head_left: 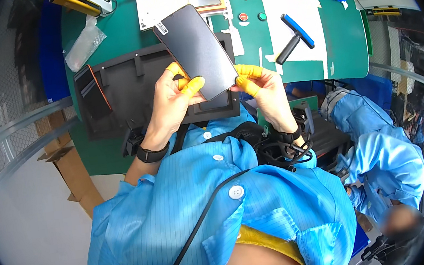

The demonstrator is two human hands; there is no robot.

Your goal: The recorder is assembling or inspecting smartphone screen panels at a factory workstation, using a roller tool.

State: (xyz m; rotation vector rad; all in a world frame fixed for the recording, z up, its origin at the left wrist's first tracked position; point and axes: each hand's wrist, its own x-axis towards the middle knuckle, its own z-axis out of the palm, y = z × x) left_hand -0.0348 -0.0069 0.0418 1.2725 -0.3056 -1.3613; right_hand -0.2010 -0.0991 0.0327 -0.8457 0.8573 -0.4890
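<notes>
A dark rectangular phone [196, 50] is held up above a black fixture tray [128, 89] on the green workbench [108, 45]. My left hand [173, 103] grips the phone's lower left edge with yellow finger cots on thumb and fingers. On the lower right corner, my right hand [264, 90] pinches the phone, also in yellow finger cots. The screen faces me and tilts up to the left. A small white sticker sits at its top left corner.
A blue-headed roller with a black handle [292, 37] lies on the white-taped area at right. A clear plastic bag [84, 42] lies at left. Red and green buttons [251, 17] sit mid-bench. Another person in a blue coat [382, 155] is at lower right.
</notes>
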